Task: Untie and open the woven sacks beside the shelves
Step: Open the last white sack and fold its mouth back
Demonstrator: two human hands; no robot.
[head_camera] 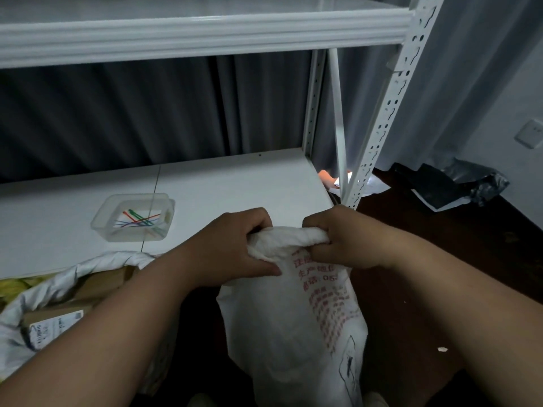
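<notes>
A white woven sack (pixel 291 327) with red printed text stands upright on the dark floor in front of the shelf. Its top is bunched into a twisted roll. My left hand (pixel 232 248) grips the left end of that bunched mouth, and my right hand (pixel 338 239) grips the right end, both fists closed on the fabric. A second white woven sack (pixel 58 280) lies at the lower left with its mouth spread wide, showing cardboard boxes inside.
The white metal shelf (pixel 229 186) is right behind the sack, its slotted post (pixel 379 133) at the right. A clear plastic tray (pixel 133 217) with several coloured ties sits on the shelf. A black plastic bag (pixel 449 183) lies on the floor at the right.
</notes>
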